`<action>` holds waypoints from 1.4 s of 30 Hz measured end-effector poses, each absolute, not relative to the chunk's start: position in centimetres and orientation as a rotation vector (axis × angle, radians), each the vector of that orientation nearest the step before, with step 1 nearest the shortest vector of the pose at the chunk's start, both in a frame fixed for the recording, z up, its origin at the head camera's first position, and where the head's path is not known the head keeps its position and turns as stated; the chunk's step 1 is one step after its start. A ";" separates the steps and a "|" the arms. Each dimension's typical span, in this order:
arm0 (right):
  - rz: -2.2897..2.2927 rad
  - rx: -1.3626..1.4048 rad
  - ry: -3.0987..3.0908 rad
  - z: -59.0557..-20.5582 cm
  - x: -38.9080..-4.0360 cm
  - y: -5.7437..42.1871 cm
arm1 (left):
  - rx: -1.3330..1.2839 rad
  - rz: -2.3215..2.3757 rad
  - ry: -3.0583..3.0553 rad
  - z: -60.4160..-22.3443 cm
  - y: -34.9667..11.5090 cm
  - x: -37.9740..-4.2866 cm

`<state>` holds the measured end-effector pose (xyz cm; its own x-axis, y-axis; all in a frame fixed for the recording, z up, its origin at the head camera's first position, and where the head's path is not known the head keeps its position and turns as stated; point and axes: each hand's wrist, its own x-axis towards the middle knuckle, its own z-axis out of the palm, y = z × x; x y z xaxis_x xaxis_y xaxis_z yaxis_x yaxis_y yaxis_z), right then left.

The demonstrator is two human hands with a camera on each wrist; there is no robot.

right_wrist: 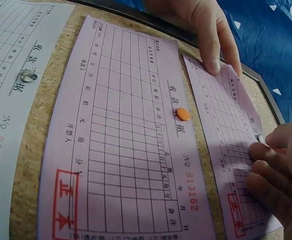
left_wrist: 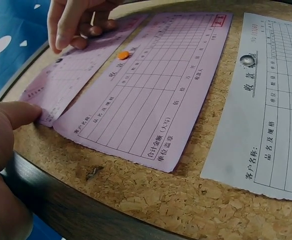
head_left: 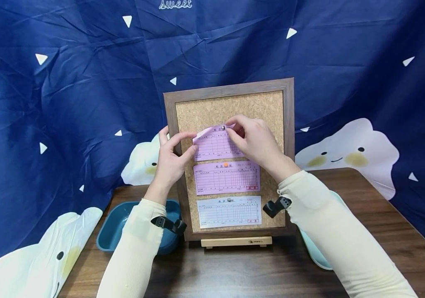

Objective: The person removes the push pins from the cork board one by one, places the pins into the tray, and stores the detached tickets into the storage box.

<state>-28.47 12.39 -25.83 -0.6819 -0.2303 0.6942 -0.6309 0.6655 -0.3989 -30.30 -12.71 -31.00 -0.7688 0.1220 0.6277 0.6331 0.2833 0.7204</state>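
A pink receipt slip [head_left: 216, 145] lies highest of three slips on a framed cork board [head_left: 272, 124]; its upper left edge curls away from the cork. My left hand [head_left: 171, 157] pinches the slip's left edge, the thumb lying on its front. Close over the slip's top edge, the right hand [head_left: 255, 138] brings thumb and forefinger together at a silver pushpin [head_left: 223, 128], its other fingers curled. A second pink slip [left_wrist: 146, 95] below bears an orange pushpin [right_wrist: 182, 114]. Lowest is a white slip [head_left: 227, 213] with a silvery pushpin [left_wrist: 246, 61].
A wooden stand [head_left: 235, 241] holds the board upright on the dark wood table [head_left: 249, 273]. On the left a blue bin [head_left: 109, 231] stands partly behind the left forearm. Partly hidden by the right sleeve is a pale turquoise tray [head_left: 318, 256]. Blue patterned cloth [head_left: 85, 103] hangs behind.
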 end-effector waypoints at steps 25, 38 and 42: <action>0.921 0.588 -2.219 -26.3 -28.5 11.5 | -0.608 -1.512 -2.103 -31.2 -12.5 -30.2; 0.897 0.483 -2.227 -26.1 -28.4 10.5 | -0.631 -1.504 -2.058 -31.1 -12.2 -30.4; 0.902 0.454 -2.239 -26.0 -28.3 10.3 | -0.619 -1.505 -2.067 -31.1 -12.2 -30.3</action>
<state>-28.29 10.28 -26.00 -0.7134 -0.0665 0.6976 -0.5315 0.7001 -0.4769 -30.30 -12.22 -31.08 -0.7689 0.0666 0.6359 0.6256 0.2834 0.7268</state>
